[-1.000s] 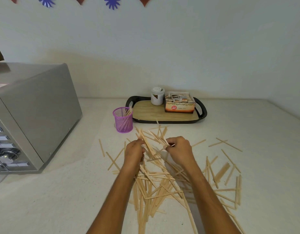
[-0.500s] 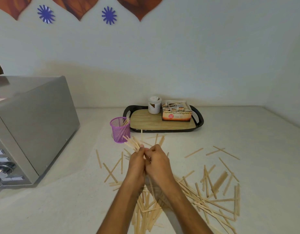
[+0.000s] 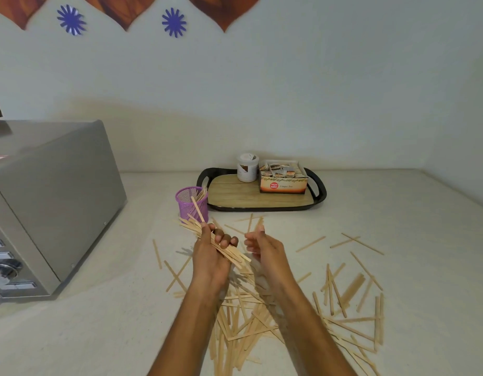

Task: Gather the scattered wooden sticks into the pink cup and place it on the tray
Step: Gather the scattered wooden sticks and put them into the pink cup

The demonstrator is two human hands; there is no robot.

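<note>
Half a second ago our hands were pressed together around the sticks; now they have parted. Our left hand [image 3: 211,256] alone grips a bundle of thin pale wooden sticks [image 3: 207,237], fingers curled shut around it, and our right hand [image 3: 264,248] has let go, hanging just beside it with loose, half-open fingers and nothing in it.

We judge the step in hand to be carrying this bundle to the pink wire-mesh cup [image 3: 192,203]. The bundle's far ends already lie in front of the cup's wall, and a few sticks stand inside it. The next move calls for tipping the bundle upright and lowering its ends through the round rim without knocking the light mesh over.

Nearer us than the cup, many flat, smooth, straight sticks [image 3: 251,321] remain strewn in a crossing heap on the matte off-white counter [image 3: 112,335], so the task looks far from done. Just right of the cup sits the black-rimmed oval tray with a wood-grain floor [image 3: 234,198], carrying a white tub [image 3: 247,170] and a printed tea box [image 3: 283,177]. Left of the cup stands a grey metal oven [image 3: 50,196].
</note>
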